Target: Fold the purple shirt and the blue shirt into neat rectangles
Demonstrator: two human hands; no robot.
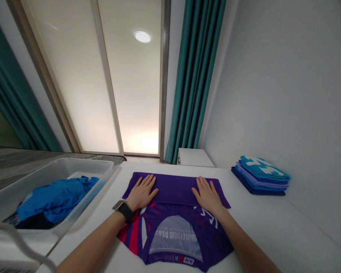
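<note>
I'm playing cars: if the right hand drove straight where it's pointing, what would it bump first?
Past the purple shirt, the right hand would probably bump the white cabinet, though depth is unclear.

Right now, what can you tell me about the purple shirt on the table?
The purple shirt lies spread on the white table, its far part folded toward the person into a plain band. The near part shows a greyish arched panel with pale lettering, white marks and, on the left, red stripes. The fabric looks thin and smooth. The left hand and right hand rest palm down on it, fingers spread.
</note>
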